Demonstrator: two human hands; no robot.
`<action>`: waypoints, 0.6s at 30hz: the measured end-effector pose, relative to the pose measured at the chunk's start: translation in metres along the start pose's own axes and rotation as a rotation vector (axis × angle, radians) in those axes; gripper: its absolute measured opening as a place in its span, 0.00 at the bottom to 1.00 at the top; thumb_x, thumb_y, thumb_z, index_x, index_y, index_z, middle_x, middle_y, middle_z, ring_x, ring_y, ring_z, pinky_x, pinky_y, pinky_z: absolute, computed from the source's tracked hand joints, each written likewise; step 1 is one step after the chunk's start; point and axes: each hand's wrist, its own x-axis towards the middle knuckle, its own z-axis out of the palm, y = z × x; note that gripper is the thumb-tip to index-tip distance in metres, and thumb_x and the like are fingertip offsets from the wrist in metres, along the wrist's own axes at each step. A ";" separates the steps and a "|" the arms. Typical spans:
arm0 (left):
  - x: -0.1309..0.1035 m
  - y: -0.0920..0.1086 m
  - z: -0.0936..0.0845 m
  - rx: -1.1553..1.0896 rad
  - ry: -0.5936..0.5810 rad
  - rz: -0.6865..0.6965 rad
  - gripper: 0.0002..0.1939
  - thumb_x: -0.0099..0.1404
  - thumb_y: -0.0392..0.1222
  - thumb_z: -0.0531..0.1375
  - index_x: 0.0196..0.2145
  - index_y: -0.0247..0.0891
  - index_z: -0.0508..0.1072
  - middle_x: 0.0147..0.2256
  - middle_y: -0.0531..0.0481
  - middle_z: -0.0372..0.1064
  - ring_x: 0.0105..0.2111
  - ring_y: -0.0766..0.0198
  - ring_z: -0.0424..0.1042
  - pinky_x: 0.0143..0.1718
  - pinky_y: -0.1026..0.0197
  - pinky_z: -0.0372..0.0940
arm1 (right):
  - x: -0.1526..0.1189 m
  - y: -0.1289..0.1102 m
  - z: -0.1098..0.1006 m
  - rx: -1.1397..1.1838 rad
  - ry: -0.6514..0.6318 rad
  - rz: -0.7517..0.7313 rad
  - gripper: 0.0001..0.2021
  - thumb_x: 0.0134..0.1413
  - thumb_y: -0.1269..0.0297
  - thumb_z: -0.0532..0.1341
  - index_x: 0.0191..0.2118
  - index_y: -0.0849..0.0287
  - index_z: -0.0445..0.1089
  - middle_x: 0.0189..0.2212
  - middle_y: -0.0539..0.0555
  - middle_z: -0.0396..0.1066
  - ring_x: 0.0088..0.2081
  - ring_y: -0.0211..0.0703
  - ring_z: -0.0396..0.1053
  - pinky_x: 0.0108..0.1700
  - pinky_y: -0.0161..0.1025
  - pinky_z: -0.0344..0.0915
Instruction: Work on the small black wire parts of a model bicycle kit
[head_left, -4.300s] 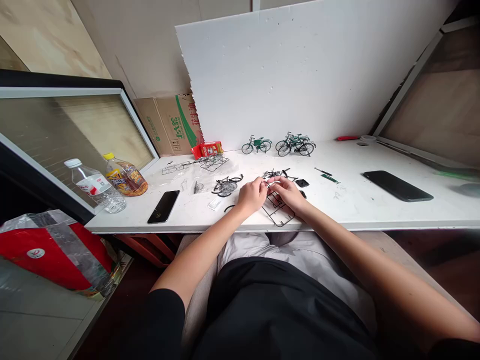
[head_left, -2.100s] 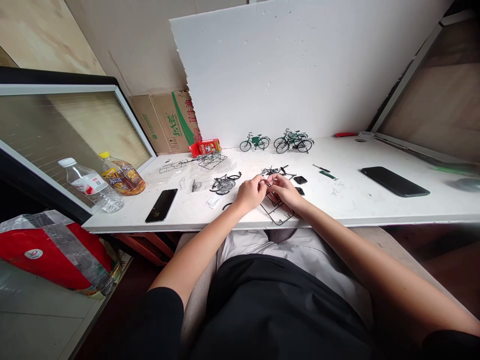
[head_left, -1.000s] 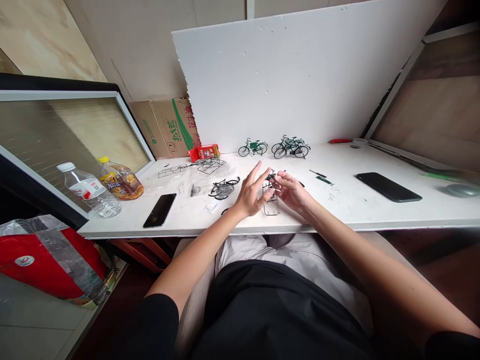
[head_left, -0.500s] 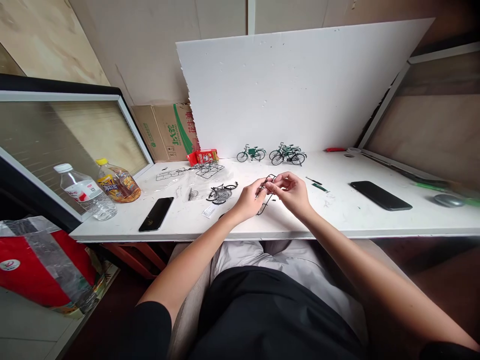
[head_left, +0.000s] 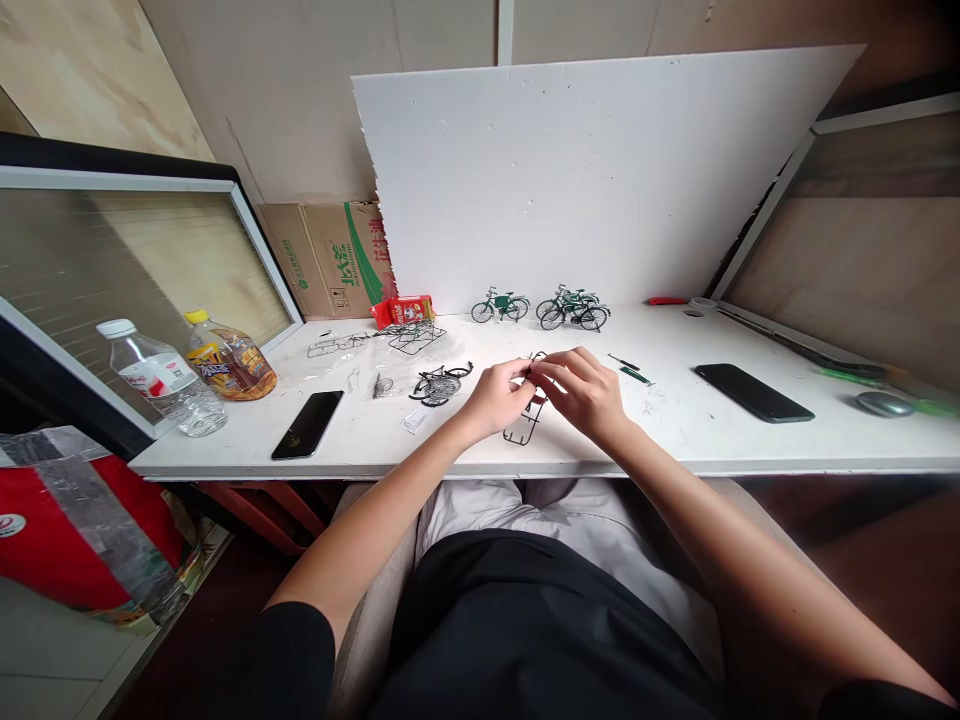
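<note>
Head view, both hands [head_left: 547,397] pinching parts frame [head_left: 523,428]

I'm looking down on a white table [head_left: 750,440] that is running the full width of the view. A big white foam board [head_left: 600,170] is leaning upright against the back wall, and plywood wall panels [head_left: 97,70] are showing above and to the left of it. A cardboard box [head_left: 330,258] with green print is standing in the back corner beside the board. On the left, a dark-framed glass panel [head_left: 112,250] is slanting along the table's edge. On the right, a white frame [head_left: 772,240] is sloping up beside brown boarding. Soft, even light is falling on everything, and dark floor [head_left: 885,540] is showing under the table.
</note>
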 end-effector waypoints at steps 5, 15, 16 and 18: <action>-0.002 0.007 -0.001 0.050 0.012 -0.009 0.15 0.70 0.36 0.60 0.51 0.35 0.80 0.41 0.42 0.81 0.38 0.58 0.81 0.42 0.57 0.77 | 0.003 -0.002 -0.004 -0.011 -0.025 -0.038 0.09 0.68 0.70 0.64 0.50 0.55 0.78 0.43 0.56 0.82 0.40 0.48 0.75 0.36 0.43 0.69; -0.005 0.025 0.001 -0.023 -0.021 -0.004 0.15 0.70 0.38 0.60 0.51 0.32 0.80 0.48 0.40 0.80 0.43 0.58 0.80 0.46 0.59 0.75 | 0.005 0.000 -0.005 0.074 0.043 0.006 0.11 0.65 0.71 0.66 0.50 0.52 0.79 0.42 0.55 0.82 0.40 0.48 0.75 0.39 0.44 0.71; -0.006 0.025 0.001 -0.023 -0.019 -0.003 0.15 0.70 0.37 0.60 0.52 0.33 0.79 0.49 0.40 0.80 0.43 0.58 0.80 0.47 0.58 0.75 | 0.004 0.000 -0.004 0.081 0.045 0.016 0.11 0.65 0.71 0.66 0.50 0.52 0.79 0.42 0.55 0.82 0.40 0.48 0.75 0.38 0.44 0.71; -0.006 0.025 0.002 -0.011 -0.004 -0.002 0.16 0.70 0.37 0.60 0.52 0.33 0.79 0.49 0.41 0.80 0.43 0.58 0.80 0.48 0.57 0.75 | 0.003 0.000 -0.002 0.087 0.044 0.039 0.11 0.65 0.70 0.65 0.50 0.52 0.79 0.42 0.56 0.82 0.40 0.48 0.75 0.38 0.45 0.71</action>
